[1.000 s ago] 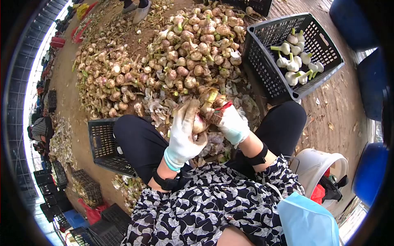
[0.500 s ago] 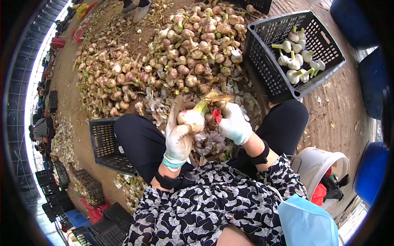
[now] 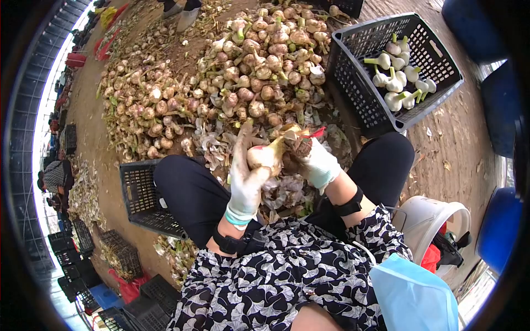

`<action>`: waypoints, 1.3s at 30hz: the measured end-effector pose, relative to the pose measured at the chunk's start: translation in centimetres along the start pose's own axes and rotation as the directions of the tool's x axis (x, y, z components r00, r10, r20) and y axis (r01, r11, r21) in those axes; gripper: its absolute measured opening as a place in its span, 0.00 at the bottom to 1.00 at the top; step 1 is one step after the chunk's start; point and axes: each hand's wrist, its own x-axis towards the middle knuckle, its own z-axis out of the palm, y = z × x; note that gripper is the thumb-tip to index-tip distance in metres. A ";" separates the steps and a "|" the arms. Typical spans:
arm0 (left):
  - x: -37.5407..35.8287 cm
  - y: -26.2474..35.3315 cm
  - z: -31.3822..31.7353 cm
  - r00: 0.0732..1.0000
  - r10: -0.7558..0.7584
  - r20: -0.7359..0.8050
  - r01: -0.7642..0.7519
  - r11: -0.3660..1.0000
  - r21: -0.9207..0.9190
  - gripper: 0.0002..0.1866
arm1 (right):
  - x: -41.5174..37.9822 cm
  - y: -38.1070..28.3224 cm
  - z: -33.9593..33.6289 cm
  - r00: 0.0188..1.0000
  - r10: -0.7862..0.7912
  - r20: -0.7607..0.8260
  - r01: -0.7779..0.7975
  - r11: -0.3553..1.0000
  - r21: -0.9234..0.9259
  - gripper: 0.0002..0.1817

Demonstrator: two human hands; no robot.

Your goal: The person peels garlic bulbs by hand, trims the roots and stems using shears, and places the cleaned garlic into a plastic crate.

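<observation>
My left hand [image 3: 247, 185], in a soiled white glove, holds a garlic bulb [image 3: 264, 156] between thumb and fingers. The bulb is pale with a pinkish patch, and its stalk points up and to the right. Against that stalk, my right hand [image 3: 320, 165] is closed, its glove fingertips dark with dirt. A red strip [image 3: 316, 133] sticks out above the right fingers; I cannot tell what object it belongs to. Loose papery skins [image 3: 284, 190] lie below the hands. Just beyond them rises a heap of unpeeled garlic [image 3: 265, 66].
A black crate [image 3: 353, 83] at upper right holds several cleaned white bulbs [image 3: 397, 80]. Another black crate [image 3: 144, 193] sits by my left knee. To my right stand a white bucket [image 3: 422, 220] and blue barrels [image 3: 499, 231]. A person [image 3: 57, 176] is at far left.
The left hand and bulb have shifted slightly right. My right hand has turned and moved onto the stalk, and the red strip now points up and right.
</observation>
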 end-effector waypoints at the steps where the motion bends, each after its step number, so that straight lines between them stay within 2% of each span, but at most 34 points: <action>1: 0.0 -0.5 -0.2 0.990 0.139 0.026 -0.141 0.958 0.249 0.40 | -0.1 -0.3 0.3 0.936 0.351 0.032 -0.339 0.871 0.357 0.14; 2: 0.0 -0.9 -0.4 0.961 0.264 0.086 -0.272 0.836 0.477 0.41 | 0.2 -0.9 0.3 0.760 0.623 0.185 -0.577 0.517 0.633 0.12; 3: 0.2 -1.0 -1.0 0.936 0.313 0.159 -0.337 0.674 0.657 0.44 | 0.2 0.1 0.4 0.892 0.433 0.127 -0.443 0.788 0.428 0.13; 6: 0.1 -1.0 -0.6 0.942 0.312 0.126 -0.324 0.742 0.586 0.43 | -0.2 0.6 0.8 0.880 0.458 0.128 -0.450 0.717 0.533 0.19; 7: 0.3 -0.8 -0.2 0.925 0.351 0.148 -0.371 0.745 0.555 0.42 | -0.5 1.0 0.4 0.880 0.458 0.127 -0.450 0.716 0.533 0.19; 8: 0.2 -0.4 0.1 0.925 0.349 0.150 -0.371 0.744 0.555 0.42 | -0.6 1.3 -0.4 0.958 0.271 0.100 -0.287 0.924 0.253 0.22; 9: 0.1 -0.1 0.4 0.928 0.336 0.164 -0.368 0.743 0.559 0.42 | -0.6 1.4 -0.9 0.988 0.072 0.135 -0.065 0.997 -0.051 0.24; 10: 0.0 0.1 0.5 0.930 0.321 0.178 -0.364 0.742 0.563 0.42 | -0.6 1.5 -1.0 0.988 0.073 0.133 -0.067 0.997 -0.049 0.24; 12: -0.1 -0.3 0.1 0.943 0.291 0.164 -0.332 0.773 0.540 0.42 | 0.2 0.5 -1.5 0.996 -0.041 0.084 0.033 0.995 0.098 0.14; 13: -0.1 -0.5 -0.1 0.953 0.262 0.152 -0.303 0.803 0.512 0.43 | -0.3 1.0 -1.4 0.996 -0.041 0.082 0.033 0.995 0.098 0.14; 15: 0.3 -0.7 -0.2 0.934 0.310 0.178 -0.357 0.779 0.515 0.43 | -1.4 1.9 -1.2 0.956 0.266 0.126 -0.293 0.906 0.305 0.12; 16: 0.4 -0.8 -0.2 0.912 0.357 0.200 -0.408 0.753 0.516 0.43 | -1.8 2.2 -1.0 0.955 0.268 0.126 -0.294 0.906 0.304 0.12; 17: 0.4 -0.6 0.2 0.913 0.356 0.200 -0.407 0.754 0.516 0.43 | -1.7 2.0 -0.7 0.925 0.368 0.090 -0.372 0.840 0.394 0.12; 18: 0.2 -0.1 0.9 0.947 0.289 0.140 -0.321 0.849 0.420 0.42 | -1.4 1.8 -0.3 0.882 0.466 0.065 -0.437 0.759 0.483 0.11; 19: 0.2 0.2 1.3 0.973 0.212 0.090 -0.229 0.922 0.311 0.41 | -1.3 1.3 -0.1 0.882 0.467 0.066 -0.438 0.758 0.483 0.11; 20: 0.1 0.5 1.3 0.973 0.211 0.088 -0.228 0.923 0.311 0.41 | -0.6 0.1 0.0 0.855 0.518 0.009 -0.445 0.727 0.523 0.10; 21: 0.2 0.8 1.2 0.998 0.061 0.031 -0.065 0.990 0.127 0.39 | -0.3 -0.5 0.0 0.822 0.567 -0.044 -0.449 0.694 0.563 0.10; 22: 0.3 1.0 1.0 0.995 -0.099 0.004 0.099 0.993 -0.070 0.36 | -0.3 -0.5 0.1 0.822 0.567 -0.040 -0.450 0.692 0.564 0.10; 23: 1.3 -0.5 -0.3 0.989 -0.144 0.042 0.149 0.925 -0.350 0.28 | -0.4 -0.4 0.1 0.775 0.630 -0.044 -0.555 0.713 0.429 0.09; 24: 1.7 -0.8 -0.4 0.989 -0.142 0.045 0.149 0.925 -0.349 0.28 | -0.4 -0.3 0.0 0.725 0.686 -0.064 -0.646 0.709 0.283 0.09; 26: 2.3 -1.4 -0.1 0.895 -0.391 -0.213 0.272 0.858 -0.435 0.22 | -0.5 0.1 0.0 0.694 0.720 -0.027 -0.689 0.675 0.263 0.11; 27: 1.8 -1.7 -0.1 0.924 -0.341 -0.172 0.267 0.899 -0.348 0.25 | -0.2 -0.4 -0.2 0.716 0.696 -0.056 -0.646 0.690 0.328 0.12; 28: 1.4 -2.2 -0.3 0.925 -0.339 -0.174 0.264 0.898 -0.351 0.25 | 0.0 -0.7 -0.3 0.736 0.672 -0.084 -0.597 0.702 0.389 0.13; 29: 1.1 -2.3 0.0 0.978 0.008 -0.207 0.034 0.979 0.200 0.25 | 0.1 -0.4 -0.3 0.798 0.599 -0.061 -0.491 0.706 0.510 0.14; 30: 1.0 -2.3 0.3 0.946 0.320 -0.049 -0.202 0.702 0.682 0.26 | 0.1 -0.5 -0.1 0.799 0.599 -0.058 -0.492 0.706 0.510 0.14; 31: 0.7 -2.2 0.7 0.966 0.027 -0.258 0.014 0.988 0.156 0.28 | 0.1 -1.0 0.2 0.797 0.603 -0.013 -0.474 0.639 0.605 0.14; 32: 0.6 -1.4 1.0 0.966 0.026 -0.258 0.015 0.988 0.156 0.28 | 0.1 -1.5 0.4 0.797 0.603 0.033 -0.454 0.563 0.691 0.14; 33: 0.4 -0.5 0.9 0.973 0.013 -0.229 0.044 0.969 0.242 0.27 | -0.4 -1.2 0.5 0.879 0.464 -0.106 -0.297 0.708 0.640 0.14; 34: 0.3 -0.1 0.7 0.979 -0.005 -0.204 0.073 0.943 0.326 0.26 | -0.5 -1.3 0.1 0.878 0.468 -0.103 -0.300 0.706 0.642 0.14; 35: 0.4 -0.5 0.2 0.979 0.120 -0.164 -0.025 0.872 0.489 0.25 | -0.4 -1.5 -0.5 0.936 0.345 -0.067 -0.293 0.870 0.397 0.14; 36: 0.3 -0.4 0.1 0.978 0.122 -0.166 -0.025 0.871 0.491 0.25 | -0.1 -1.6 -1.2 0.974 0.227 0.005 -0.226 0.966 0.125 0.14; 37: 0.0 -0.3 0.0 0.988 0.048 -0.145 0.005 0.937 0.348 0.24 | 1.0 -1.1 -2.1 0.986 -0.027 0.167 0.052 0.988 -0.142 0.15; 38: -0.3 -0.2 -0.1 0.993 -0.024 -0.112 0.045 0.980 0.196 0.24 | 1.0 -1.5 -2.5 0.986 -0.026 0.166 0.050 0.988 -0.144 0.15; 39: -0.4 0.5 -0.7 0.980 -0.190 -0.058 0.195 0.976 0.096 0.26 | 0.8 -2.2 -2.8 0.958 0.215 0.190 -0.247 0.955 0.165 0.15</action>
